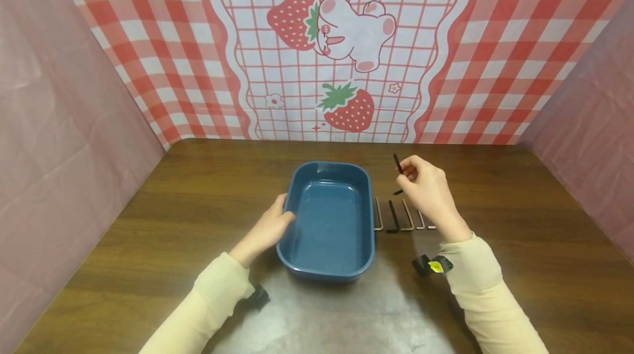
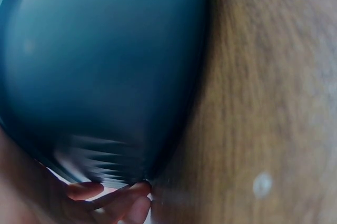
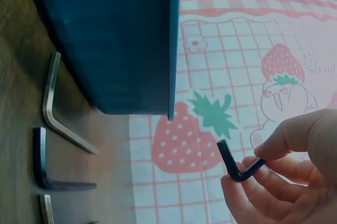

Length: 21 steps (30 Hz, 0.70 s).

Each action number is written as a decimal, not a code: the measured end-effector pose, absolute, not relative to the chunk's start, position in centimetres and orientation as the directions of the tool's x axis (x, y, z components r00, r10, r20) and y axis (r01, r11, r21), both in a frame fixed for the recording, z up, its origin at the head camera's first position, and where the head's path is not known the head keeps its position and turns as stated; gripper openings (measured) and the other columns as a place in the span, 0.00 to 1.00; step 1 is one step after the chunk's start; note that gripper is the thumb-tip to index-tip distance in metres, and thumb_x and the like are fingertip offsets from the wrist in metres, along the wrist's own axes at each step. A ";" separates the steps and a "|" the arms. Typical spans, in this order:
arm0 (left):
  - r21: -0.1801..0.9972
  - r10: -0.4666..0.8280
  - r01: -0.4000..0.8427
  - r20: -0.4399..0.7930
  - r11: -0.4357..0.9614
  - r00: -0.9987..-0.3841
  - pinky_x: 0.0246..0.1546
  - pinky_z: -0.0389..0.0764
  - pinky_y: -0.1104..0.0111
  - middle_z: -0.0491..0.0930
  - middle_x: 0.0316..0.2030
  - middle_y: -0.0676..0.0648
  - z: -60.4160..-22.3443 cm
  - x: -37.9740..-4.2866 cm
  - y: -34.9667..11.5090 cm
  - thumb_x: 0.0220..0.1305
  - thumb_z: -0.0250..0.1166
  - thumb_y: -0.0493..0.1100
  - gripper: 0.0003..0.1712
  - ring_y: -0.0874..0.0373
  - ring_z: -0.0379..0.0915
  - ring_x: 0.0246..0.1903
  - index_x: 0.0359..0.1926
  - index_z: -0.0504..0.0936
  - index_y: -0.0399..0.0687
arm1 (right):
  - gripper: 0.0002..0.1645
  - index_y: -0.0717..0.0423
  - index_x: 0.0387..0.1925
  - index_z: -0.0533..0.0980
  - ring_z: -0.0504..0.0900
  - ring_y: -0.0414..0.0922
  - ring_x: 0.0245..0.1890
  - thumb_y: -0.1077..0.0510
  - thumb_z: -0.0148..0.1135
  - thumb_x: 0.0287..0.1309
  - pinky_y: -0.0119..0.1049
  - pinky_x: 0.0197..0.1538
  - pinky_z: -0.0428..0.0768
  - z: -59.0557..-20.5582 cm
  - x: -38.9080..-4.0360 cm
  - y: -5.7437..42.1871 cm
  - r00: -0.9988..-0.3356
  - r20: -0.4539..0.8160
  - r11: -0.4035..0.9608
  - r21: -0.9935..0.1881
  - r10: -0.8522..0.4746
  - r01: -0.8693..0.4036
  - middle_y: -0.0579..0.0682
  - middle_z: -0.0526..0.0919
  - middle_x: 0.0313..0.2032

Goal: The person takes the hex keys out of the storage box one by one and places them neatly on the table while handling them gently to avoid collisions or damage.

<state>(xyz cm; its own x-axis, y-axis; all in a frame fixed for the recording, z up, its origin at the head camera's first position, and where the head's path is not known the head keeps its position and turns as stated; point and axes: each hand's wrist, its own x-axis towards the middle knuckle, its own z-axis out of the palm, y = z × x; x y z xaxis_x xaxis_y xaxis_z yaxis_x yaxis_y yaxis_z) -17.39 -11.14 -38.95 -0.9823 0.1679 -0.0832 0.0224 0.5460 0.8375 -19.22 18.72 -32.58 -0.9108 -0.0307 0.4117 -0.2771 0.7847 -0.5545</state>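
My right hand (image 1: 430, 189) is raised over the table to the right of a blue rectangular tub (image 1: 369, 216). Between thumb and fingers it pinches a black hex key (image 3: 229, 160), an L-shaped bar whose bent end sticks out in the right wrist view. The left hand (image 1: 264, 227) grips the tub's left side, thumb over the rim and fingers against the outer wall. Just right of the tub several hex keys lie in a row, among them a silver one (image 3: 51, 90) and a black one (image 3: 40, 155). Nothing lies inside the tub.
The wooden table (image 1: 198, 205) carries the tub near its middle. Behind it hangs a red-and-white checked cloth (image 1: 173, 29) with strawberry prints. Pink fabric (image 1: 64, 123) walls in the left side, and more pink fabric (image 1: 589, 123) the right.
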 end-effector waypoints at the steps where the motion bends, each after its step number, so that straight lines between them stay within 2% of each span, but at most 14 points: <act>1: 0.836 0.169 0.025 -0.082 0.547 -0.982 0.57 0.65 0.49 0.63 0.61 0.34 -39.0 -17.4 -11.1 0.60 0.46 0.40 0.31 0.42 0.62 0.59 0.65 0.55 0.37 | 0.11 0.61 0.35 0.75 0.75 0.47 0.30 0.63 0.53 0.48 0.37 0.33 0.70 -32.5 -19.2 18.9 -0.913 0.408 0.786 -0.555 -0.029 -0.273 0.55 0.79 0.28; 14: 0.837 0.168 0.027 -0.078 0.547 -0.983 0.56 0.66 0.49 0.63 0.61 0.34 -38.9 -17.5 -11.1 0.60 0.46 0.40 0.31 0.42 0.62 0.59 0.64 0.55 0.37 | 0.10 0.61 0.34 0.75 0.75 0.47 0.29 0.59 0.53 0.50 0.35 0.31 0.69 -31.6 -19.2 21.2 -0.933 0.359 0.814 -0.547 0.018 -0.195 0.55 0.80 0.28; 21: 0.837 0.164 0.026 -0.076 0.546 -0.984 0.55 0.67 0.49 0.64 0.61 0.35 -39.0 -17.4 -11.1 0.60 0.46 0.40 0.30 0.42 0.63 0.58 0.64 0.56 0.37 | 0.14 0.64 0.38 0.74 0.77 0.51 0.32 0.60 0.52 0.50 0.37 0.32 0.70 -31.6 -19.2 22.7 -0.953 0.303 0.828 -0.536 0.009 -0.162 0.59 0.80 0.31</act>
